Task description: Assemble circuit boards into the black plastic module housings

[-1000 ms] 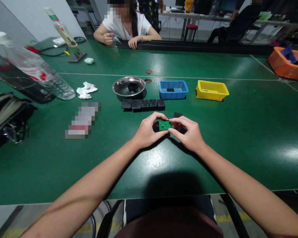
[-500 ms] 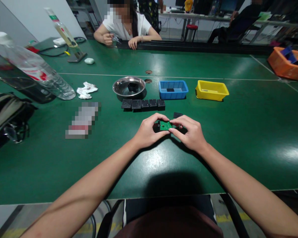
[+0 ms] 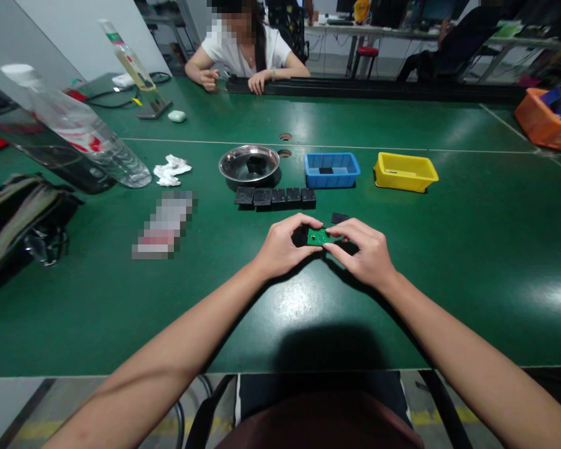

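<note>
A small green circuit board (image 3: 317,237) is held between my two hands above the green table. My left hand (image 3: 283,246) grips its left side, thumb below and fingers above. The fingertips and thumb of my right hand (image 3: 367,249) pinch its right edge. Something dark shows at the board's left end, partly hidden by my left hand. Just behind my right fingers a flat black piece (image 3: 340,217) lies on the table. Beyond my hands stands a row of several black square housings (image 3: 278,198).
Behind the row are a steel bowl (image 3: 225,169) with a black part inside, a blue bin (image 3: 331,181) and a yellow bin (image 3: 406,182). Bottles (image 3: 88,134), crumpled tissue (image 3: 171,169) and a bag (image 3: 23,218) lie left. An orange basket (image 3: 546,125) stands far right. Opposite sits a person (image 3: 247,56).
The whole view has shifted slightly, so the table things appear further right. Both hands keep their hold on the circuit board, with hardly any change in their grip.
</note>
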`<state>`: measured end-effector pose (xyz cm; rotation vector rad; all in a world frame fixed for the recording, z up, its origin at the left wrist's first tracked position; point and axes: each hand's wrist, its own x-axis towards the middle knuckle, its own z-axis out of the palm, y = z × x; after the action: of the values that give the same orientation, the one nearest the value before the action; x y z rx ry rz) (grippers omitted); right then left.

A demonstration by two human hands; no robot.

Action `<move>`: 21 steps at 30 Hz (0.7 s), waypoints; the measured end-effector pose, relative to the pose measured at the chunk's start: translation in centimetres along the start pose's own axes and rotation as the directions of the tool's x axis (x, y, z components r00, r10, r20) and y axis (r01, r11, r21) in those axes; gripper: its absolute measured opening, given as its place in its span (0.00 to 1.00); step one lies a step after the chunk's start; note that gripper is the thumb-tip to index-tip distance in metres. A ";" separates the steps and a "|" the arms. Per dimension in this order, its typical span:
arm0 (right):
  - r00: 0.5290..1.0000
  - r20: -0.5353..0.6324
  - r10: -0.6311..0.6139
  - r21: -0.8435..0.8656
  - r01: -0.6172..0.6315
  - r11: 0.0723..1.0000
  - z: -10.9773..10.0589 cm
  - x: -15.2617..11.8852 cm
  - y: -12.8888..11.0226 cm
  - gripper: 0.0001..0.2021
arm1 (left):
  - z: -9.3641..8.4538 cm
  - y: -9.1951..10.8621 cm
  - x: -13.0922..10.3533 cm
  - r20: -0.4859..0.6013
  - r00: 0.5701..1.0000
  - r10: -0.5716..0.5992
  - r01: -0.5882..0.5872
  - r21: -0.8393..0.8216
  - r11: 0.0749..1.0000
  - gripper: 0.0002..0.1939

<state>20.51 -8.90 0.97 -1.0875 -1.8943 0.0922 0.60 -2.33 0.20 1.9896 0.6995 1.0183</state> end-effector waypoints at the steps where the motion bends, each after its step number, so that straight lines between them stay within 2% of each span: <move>1: 1.000 0.002 -0.001 -0.002 0.001 1.000 0.0 0.0 0.0 0.06 | 0.0 0.0 0.0 -0.003 1.000 0.002 -0.002 -0.001 1.000 0.18; 6: 1.000 0.026 0.016 -0.005 -0.016 1.000 0.1 -0.1 0.2 0.05 | -0.1 0.1 0.0 0.012 1.000 -0.001 0.000 0.034 0.999 0.17; 13: 0.991 0.093 0.100 0.013 -0.102 0.995 0.2 -0.1 0.3 0.06 | -0.2 0.1 0.1 0.011 1.000 -0.019 0.018 0.060 0.998 0.18; 21: 0.988 0.065 0.137 0.044 -0.140 0.989 0.4 -0.2 0.2 0.06 | -0.1 -0.1 0.1 -0.007 1.000 -0.023 0.023 0.005 1.000 0.19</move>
<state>20.38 -8.75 0.55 -1.1944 -1.8600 0.2515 0.51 -2.15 0.22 1.9786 0.7273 1.0108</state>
